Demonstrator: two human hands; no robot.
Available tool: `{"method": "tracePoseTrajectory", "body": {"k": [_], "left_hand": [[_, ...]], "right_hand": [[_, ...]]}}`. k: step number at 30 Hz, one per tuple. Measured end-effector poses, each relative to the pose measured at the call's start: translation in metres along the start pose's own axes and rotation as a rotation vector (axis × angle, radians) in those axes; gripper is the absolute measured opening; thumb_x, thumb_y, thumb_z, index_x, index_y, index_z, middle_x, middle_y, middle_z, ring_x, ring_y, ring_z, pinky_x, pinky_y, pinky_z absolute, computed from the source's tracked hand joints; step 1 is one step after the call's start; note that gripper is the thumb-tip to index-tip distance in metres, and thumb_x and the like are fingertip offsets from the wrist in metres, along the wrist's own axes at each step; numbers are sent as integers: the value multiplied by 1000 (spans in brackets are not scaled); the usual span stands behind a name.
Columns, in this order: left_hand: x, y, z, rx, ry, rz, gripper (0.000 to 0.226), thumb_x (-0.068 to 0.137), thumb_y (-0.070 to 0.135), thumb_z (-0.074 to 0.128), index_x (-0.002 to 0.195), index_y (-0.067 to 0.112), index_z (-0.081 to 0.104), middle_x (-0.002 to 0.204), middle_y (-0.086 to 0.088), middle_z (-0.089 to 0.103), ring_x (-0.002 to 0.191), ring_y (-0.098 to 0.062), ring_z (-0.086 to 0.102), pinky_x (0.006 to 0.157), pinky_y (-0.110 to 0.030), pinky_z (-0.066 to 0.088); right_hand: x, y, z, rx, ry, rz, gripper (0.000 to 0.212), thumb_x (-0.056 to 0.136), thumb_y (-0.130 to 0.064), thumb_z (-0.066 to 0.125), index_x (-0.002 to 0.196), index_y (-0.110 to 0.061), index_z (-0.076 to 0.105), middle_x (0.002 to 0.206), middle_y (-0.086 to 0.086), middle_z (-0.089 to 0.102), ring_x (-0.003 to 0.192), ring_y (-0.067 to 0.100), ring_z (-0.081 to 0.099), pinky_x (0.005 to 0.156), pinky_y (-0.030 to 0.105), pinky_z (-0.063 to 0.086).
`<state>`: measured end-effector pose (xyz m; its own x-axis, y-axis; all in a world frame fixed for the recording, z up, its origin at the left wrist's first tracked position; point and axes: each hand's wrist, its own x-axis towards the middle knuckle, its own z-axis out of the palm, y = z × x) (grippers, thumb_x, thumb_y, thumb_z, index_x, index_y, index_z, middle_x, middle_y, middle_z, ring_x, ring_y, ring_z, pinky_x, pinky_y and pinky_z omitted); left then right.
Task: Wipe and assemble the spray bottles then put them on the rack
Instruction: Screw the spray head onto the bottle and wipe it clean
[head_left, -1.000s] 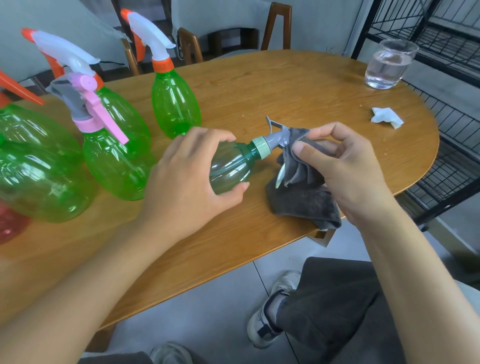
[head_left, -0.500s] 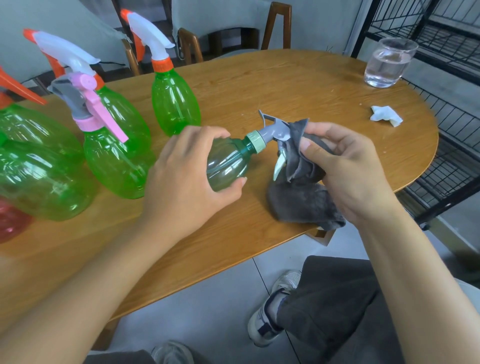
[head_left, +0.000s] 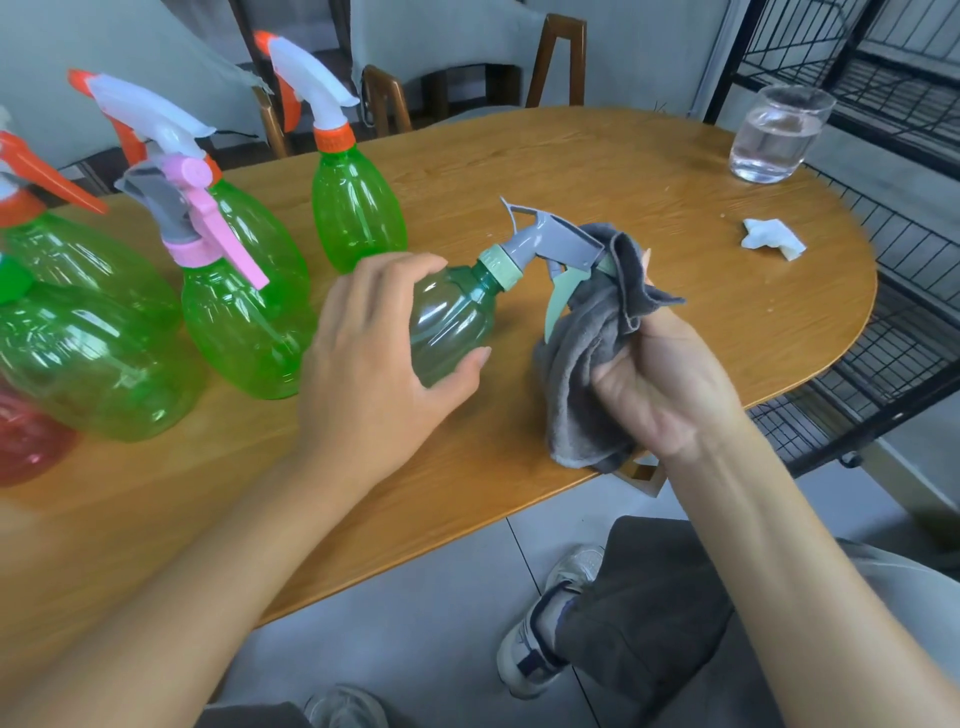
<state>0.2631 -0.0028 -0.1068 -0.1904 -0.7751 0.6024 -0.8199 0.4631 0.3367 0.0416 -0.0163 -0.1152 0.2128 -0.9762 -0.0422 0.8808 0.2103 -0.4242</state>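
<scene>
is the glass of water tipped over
No, the glass of water stands upright near the far right edge of the wooden table.

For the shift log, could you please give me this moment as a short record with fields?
Left hand: left hand grips the dark green bottle, tilted over the table
Right hand: right hand holds the grey cloth against the grey spray head
Waiting: bright green bottles upright at left
Also present: glass of water, crumpled tissue
</scene>
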Motion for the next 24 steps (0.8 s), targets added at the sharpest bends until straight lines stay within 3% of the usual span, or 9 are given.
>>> {"method": "tracePoseTrajectory", "body": {"k": [5, 7, 9, 11, 14, 17, 21, 24], "left_hand": [[3, -4, 3, -60, 18, -2, 65, 85, 46, 76, 137, 14, 52, 134, -1, 54, 121, -23, 48, 103, -24, 31], [2, -3, 8, -94, 59, -38, 68, 87, 52, 72, 140, 16, 49, 136, 5, 51, 122, -19, 40, 104, -26, 30], [3, -2, 13, -151, 89, -126, 71, 89, 59, 66, 144, 20, 44, 135, 16, 43, 122, -13, 32, 104, -29, 29], [3, -2, 16, -193, 102, -204, 74, 89, 64, 60, 147, 22, 40, 136, 19, 39, 122, -11, 31, 104, -34, 29], [4, -7, 18, -269, 94, -249, 81, 90, 63, 59, 150, 13, 36, 144, 2, 42, 129, -18, 35, 108, -32, 28], [4, -13, 15, -351, 69, -309, 85, 89, 59, 60, 149, 5, 33, 147, -9, 43, 136, -21, 39, 112, -25, 28], [4, -16, 10, -360, 38, -351, 84, 86, 52, 66, 147, 5, 35, 147, -11, 48, 136, -22, 45, 110, -24, 34], [6, -13, 6, -355, 14, -387, 88, 85, 49, 73, 151, 6, 33, 151, -10, 46, 140, -24, 44, 110, -25, 34]], "right_hand": [[3, 1, 5, -44, -84, 25, 26, 79, -17, 84, 101, -10, 72, 80, 1, 63, 73, 11, 60, 73, 25, 55], [3, 5, 5, -103, -44, 27, 19, 94, -6, 61, 112, -3, 67, 78, 5, 65, 65, 14, 64, 65, 27, 56], [4, 14, 8, -293, 33, 4, 37, 105, -5, 36, 138, 6, 51, 84, 6, 68, 66, 16, 67, 66, 29, 54], [7, 21, 9, -360, 116, -37, 42, 107, -11, 40, 142, 10, 46, 92, 6, 69, 74, 15, 67, 75, 30, 51], [13, 15, 13, -412, 229, -127, 29, 105, -14, 48, 124, 2, 62, 96, 9, 69, 83, 19, 67, 83, 32, 51], [11, 9, 22, -490, 225, -160, 39, 101, -9, 47, 135, 9, 54, 105, 15, 69, 99, 25, 67, 90, 34, 52], [-4, 18, 32, -897, 398, -235, 45, 92, 8, 59, 132, -13, 59, 131, 9, 66, 121, 26, 64, 100, 38, 53], [-12, 21, 35, -1172, 362, -293, 67, 86, 15, 68, 133, -30, 51, 139, 0, 58, 126, 18, 60, 102, 43, 55]]}}
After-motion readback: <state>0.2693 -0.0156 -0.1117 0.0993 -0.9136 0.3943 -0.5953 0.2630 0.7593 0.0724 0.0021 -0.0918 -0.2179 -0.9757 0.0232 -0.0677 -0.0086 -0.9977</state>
